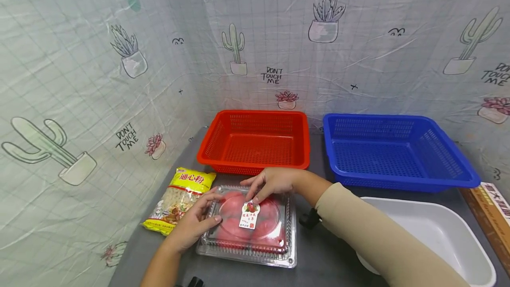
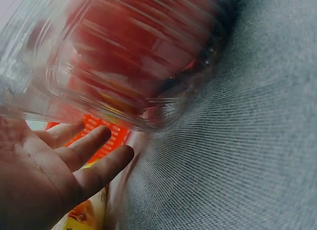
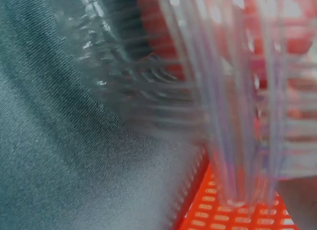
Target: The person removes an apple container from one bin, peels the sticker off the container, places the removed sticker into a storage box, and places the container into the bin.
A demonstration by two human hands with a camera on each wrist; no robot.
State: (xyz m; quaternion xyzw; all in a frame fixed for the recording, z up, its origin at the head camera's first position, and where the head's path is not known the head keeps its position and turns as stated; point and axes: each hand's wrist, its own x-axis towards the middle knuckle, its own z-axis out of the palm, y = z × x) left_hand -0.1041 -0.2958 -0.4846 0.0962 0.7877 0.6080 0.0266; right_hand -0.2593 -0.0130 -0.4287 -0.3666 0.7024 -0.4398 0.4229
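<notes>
A clear plastic clamshell box holds several round red fruits, seen blurred through its ribbed walls in both wrist views. On the lid lies a white label with a fruit picture and red print. My right hand reaches over from the far right and pinches the label's top end between thumb and forefinger. The left hand rests along the box's left side, thumb toward the lid, its fingers extended and spread in the left wrist view. Only a blurred bit of the right hand shows in the right wrist view.
Left of the box lies a yellow bag of pasta. Behind it stands a red basket, with a blue basket to its right. A white tub sits under the right forearm, and a brown box lies at the right edge.
</notes>
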